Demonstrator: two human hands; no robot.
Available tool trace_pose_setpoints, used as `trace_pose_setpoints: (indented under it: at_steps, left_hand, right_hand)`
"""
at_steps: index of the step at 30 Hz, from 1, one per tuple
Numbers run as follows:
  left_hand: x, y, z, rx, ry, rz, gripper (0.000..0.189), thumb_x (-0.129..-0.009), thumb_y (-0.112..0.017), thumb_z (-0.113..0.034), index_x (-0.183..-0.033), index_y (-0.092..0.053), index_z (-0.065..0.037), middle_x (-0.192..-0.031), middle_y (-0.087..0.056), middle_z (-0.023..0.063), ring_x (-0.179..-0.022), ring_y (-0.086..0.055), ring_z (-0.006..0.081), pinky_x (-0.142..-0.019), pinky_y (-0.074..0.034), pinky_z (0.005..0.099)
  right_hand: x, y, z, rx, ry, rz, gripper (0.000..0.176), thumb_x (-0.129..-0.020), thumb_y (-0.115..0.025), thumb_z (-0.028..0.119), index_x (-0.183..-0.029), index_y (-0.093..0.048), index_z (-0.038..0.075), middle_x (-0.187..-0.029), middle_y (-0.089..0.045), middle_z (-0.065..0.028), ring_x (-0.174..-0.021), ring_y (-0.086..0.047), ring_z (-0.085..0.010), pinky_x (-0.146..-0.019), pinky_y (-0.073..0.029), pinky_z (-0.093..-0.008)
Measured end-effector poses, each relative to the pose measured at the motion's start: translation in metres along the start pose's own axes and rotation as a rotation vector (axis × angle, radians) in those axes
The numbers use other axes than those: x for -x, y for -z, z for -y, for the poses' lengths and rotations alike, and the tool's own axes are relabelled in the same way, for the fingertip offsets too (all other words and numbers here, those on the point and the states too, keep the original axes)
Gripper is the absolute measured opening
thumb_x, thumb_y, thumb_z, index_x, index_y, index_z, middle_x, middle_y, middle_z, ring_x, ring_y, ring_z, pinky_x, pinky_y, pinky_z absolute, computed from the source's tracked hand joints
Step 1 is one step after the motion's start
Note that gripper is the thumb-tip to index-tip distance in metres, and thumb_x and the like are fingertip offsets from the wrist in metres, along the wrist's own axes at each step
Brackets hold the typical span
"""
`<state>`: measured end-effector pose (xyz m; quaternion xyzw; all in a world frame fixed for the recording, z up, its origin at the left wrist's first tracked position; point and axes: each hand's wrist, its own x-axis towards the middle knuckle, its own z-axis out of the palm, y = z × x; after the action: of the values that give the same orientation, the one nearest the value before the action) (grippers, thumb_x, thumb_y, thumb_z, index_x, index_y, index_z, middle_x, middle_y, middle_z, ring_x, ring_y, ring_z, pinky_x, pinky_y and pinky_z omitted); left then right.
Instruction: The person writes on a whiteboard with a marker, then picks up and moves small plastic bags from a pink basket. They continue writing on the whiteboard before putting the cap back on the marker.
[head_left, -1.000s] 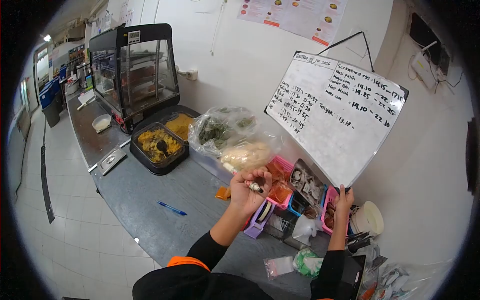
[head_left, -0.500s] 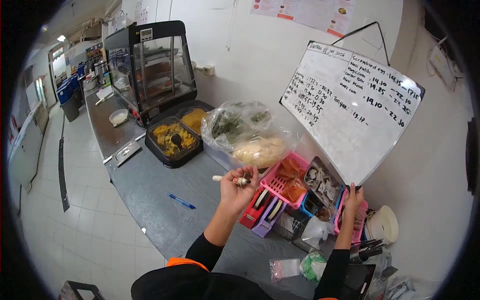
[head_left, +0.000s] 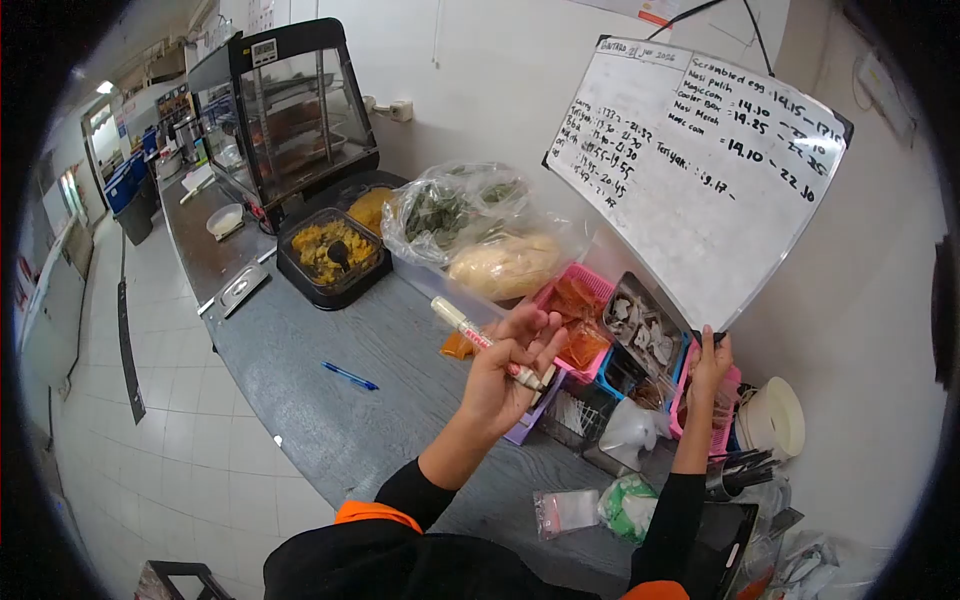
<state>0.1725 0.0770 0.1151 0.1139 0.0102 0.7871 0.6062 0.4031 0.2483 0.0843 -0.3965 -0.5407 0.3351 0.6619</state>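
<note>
A white marker pen [head_left: 459, 319] with red lettering lies across my left hand [head_left: 497, 378], held by curled fingers with its dark end pointing down to the right. My left hand is above the table, in front of the pink basket. With my right hand [head_left: 708, 370] I grip the lowest corner of a whiteboard [head_left: 700, 200], which hangs tilted on a black cord against the wall. Black handwritten names and times cover its upper part. Below my right hand stands another pink basket [head_left: 725, 410], partly hidden by the wrist.
On the grey table [head_left: 300, 440] lies a blue pen [head_left: 350, 376]. Behind are a black container of yellow food [head_left: 325, 250], bagged leafy greens [head_left: 440, 215] and a glass display warmer [head_left: 290, 120]. A pink basket with orange packets [head_left: 575, 345] and a metal tray [head_left: 640, 325] stand near the wall.
My left hand has risen and turned, so the marker now slants down to the right. My right hand still holds the whiteboard's corner. The whole view has shifted slightly.
</note>
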Motion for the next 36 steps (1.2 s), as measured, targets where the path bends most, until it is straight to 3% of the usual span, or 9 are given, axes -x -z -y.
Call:
trace_pose_setpoints:
  at_steps: [3, 6, 9, 11, 14, 16, 20, 30, 36]
  left_hand:
    - [-0.004, 0.003, 0.007, 0.005, 0.014, 0.262, 0.016, -0.067, -0.034, 0.007, -0.059, -0.045, -0.002, -0.096, -0.048, 0.0102, -0.103, -0.041, 0.0223, -0.094, -0.028, 0.0340]
    - [-0.009, -0.006, 0.016, -0.069, 0.054, 0.233, 0.019, -0.069, -0.037, 0.004, -0.052, -0.040, -0.004, -0.094, -0.049, 0.0108, -0.104, -0.040, 0.0230, -0.094, -0.028, 0.0350]
    - [-0.031, 0.004, 0.030, -0.049, 0.088, 0.481, 0.019, -0.069, -0.037, 0.003, -0.052, -0.041, -0.004, -0.088, -0.050, 0.0100, -0.103, -0.040, 0.0241, -0.094, -0.027, 0.0360]
    - [-0.047, -0.006, 0.040, -0.077, 0.107, 0.597, 0.013, -0.070, -0.039, -0.002, -0.058, -0.043, -0.005, -0.080, -0.049, 0.0084, -0.098, -0.043, 0.0225, -0.089, -0.032, 0.0345]
    - [-0.084, -0.035, 0.062, -0.241, 0.071, 0.244, 0.007, -0.072, -0.043, -0.015, -0.073, -0.044, -0.008, -0.070, -0.047, 0.0036, -0.068, -0.045, 0.0145, -0.062, -0.038, 0.0267]
    - [-0.136, -0.035, 0.074, -0.080, 0.305, 0.536, 0.009, -0.077, -0.043, -0.017, -0.075, -0.044, -0.008, -0.073, -0.044, 0.0012, -0.070, -0.046, 0.0131, -0.062, -0.039, 0.0233]
    - [-0.187, -0.089, 0.125, -0.322, -0.167, 0.383, 0.010, -0.074, -0.052, -0.010, -0.072, -0.042, -0.009, -0.069, -0.043, -0.0010, -0.059, -0.043, 0.0061, -0.054, -0.037, 0.0171]
    - [-0.205, -0.106, 0.157, -0.487, -0.585, 0.286, 0.013, -0.068, -0.052, -0.006, -0.066, -0.039, -0.005, -0.061, -0.038, -0.0005, -0.055, -0.033, 0.0048, -0.052, -0.030, 0.0194]
    - [-0.209, -0.105, 0.150, -0.526, -0.626, 0.302, 0.016, -0.069, -0.053, -0.007, -0.063, -0.039, -0.005, -0.061, -0.040, -0.0004, -0.056, -0.034, 0.0040, -0.050, -0.029, 0.0184]
  right_hand:
    - [0.000, 0.001, 0.000, -0.012, -0.011, -0.002, 0.017, -0.078, -0.050, 0.018, -0.069, -0.041, 0.007, -0.048, -0.034, 0.0033, -0.033, -0.028, -0.0026, -0.029, -0.020, -0.0186]
    - [0.000, 0.002, -0.005, 0.016, 0.023, -0.017, 0.011, -0.079, -0.050, 0.017, -0.075, -0.045, 0.008, -0.046, -0.035, 0.0054, -0.031, -0.026, -0.0015, -0.027, -0.019, -0.0177]
    - [-0.003, 0.006, -0.010, 0.146, 0.115, -0.028, 0.017, -0.078, -0.050, 0.016, -0.069, -0.044, 0.002, -0.055, -0.041, 0.0015, -0.049, -0.036, -0.0043, -0.044, -0.030, -0.0191]
    - [0.005, 0.000, 0.003, 0.076, 0.069, 0.006, 0.017, -0.077, -0.051, 0.015, -0.070, -0.046, 0.000, -0.060, -0.044, 0.0010, -0.057, -0.037, -0.0052, -0.051, -0.032, -0.0196]
    - [0.012, -0.001, 0.009, 0.220, 0.200, -0.015, 0.016, -0.077, -0.051, 0.014, -0.076, -0.046, -0.001, -0.064, -0.049, -0.0029, -0.060, -0.042, -0.0086, -0.054, -0.035, -0.0234]
    - [0.022, -0.009, 0.027, 0.195, 0.244, -0.017, 0.016, -0.077, -0.051, 0.013, -0.077, -0.045, -0.002, -0.065, -0.050, -0.0040, -0.060, -0.043, -0.0093, -0.054, -0.036, -0.0246]
    - [0.028, -0.013, 0.036, 0.270, 0.321, 0.031, 0.015, -0.076, -0.049, 0.012, -0.078, -0.043, -0.002, -0.063, -0.050, -0.0099, -0.057, -0.045, -0.0117, -0.053, -0.037, -0.0263]
    - [0.036, -0.026, 0.051, 0.430, 0.416, 0.017, 0.017, -0.076, -0.049, 0.011, -0.078, -0.041, -0.003, -0.057, -0.047, -0.0176, -0.048, -0.047, -0.0243, -0.045, -0.036, -0.0309]
    - [0.043, -0.033, 0.063, 0.468, 0.365, 0.050, 0.016, -0.076, -0.048, 0.011, -0.080, -0.041, -0.003, -0.062, -0.050, -0.0187, -0.053, -0.052, -0.0277, -0.045, -0.036, -0.0333]
